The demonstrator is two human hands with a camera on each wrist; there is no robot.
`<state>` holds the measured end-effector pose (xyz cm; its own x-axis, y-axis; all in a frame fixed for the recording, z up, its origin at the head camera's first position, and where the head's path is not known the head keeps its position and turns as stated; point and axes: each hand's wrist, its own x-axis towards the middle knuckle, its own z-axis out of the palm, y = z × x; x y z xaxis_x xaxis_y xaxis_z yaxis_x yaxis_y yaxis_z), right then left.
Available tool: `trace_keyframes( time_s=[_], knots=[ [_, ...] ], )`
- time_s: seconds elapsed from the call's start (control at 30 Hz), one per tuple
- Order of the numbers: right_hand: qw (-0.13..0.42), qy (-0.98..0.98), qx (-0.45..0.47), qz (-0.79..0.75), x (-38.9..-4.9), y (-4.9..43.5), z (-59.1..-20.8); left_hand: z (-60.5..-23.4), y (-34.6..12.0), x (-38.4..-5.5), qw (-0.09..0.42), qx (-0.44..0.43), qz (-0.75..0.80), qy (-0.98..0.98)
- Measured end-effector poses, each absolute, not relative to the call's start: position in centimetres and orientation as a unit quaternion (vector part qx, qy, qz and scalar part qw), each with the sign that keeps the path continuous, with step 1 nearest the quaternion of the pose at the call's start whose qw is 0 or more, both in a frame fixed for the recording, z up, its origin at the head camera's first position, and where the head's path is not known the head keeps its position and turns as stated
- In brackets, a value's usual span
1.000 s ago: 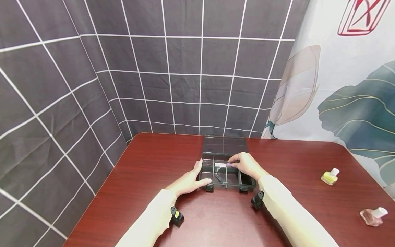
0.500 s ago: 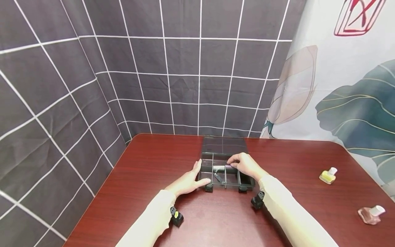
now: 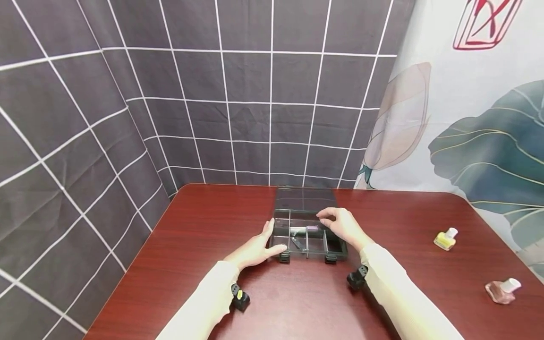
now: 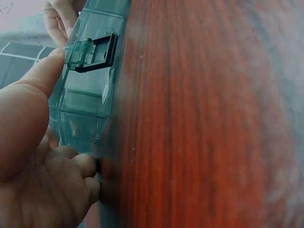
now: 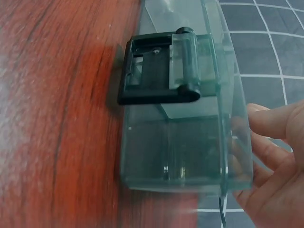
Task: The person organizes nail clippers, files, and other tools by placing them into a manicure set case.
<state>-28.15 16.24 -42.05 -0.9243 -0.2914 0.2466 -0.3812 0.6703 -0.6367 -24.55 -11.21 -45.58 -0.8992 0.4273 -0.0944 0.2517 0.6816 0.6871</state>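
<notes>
While the left hand [image 3: 254, 248] grips the box [image 5: 175, 147] near its front-left corner, the right hand [image 3: 343, 227] holds nothing, fingers loosely bent. The white-and-purple tube [image 3: 301, 230] lies inside, beside or across a divider [image 3: 307, 244] (seating indeterminate); perched high, it could obstruct the lid [image 3: 305, 198].

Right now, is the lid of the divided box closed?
No, the head view shows the lid folded back on the far side of the divided box, which is open.
</notes>
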Motion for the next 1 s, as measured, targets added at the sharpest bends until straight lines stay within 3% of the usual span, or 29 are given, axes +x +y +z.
trace_keyframes(
  time_s=[0.6,1.0],
  knots=[
    [0.151,-0.878,0.126,0.436,-27.0,18.2,-41.9,-45.6,-11.5,-24.6,0.119,0.195,0.351,0.908],
    [0.156,-0.874,0.083,0.452,-26.3,19.8,-42.1,-45.8,-11.5,-24.7,0.12,0.195,0.345,0.91]
  ],
)
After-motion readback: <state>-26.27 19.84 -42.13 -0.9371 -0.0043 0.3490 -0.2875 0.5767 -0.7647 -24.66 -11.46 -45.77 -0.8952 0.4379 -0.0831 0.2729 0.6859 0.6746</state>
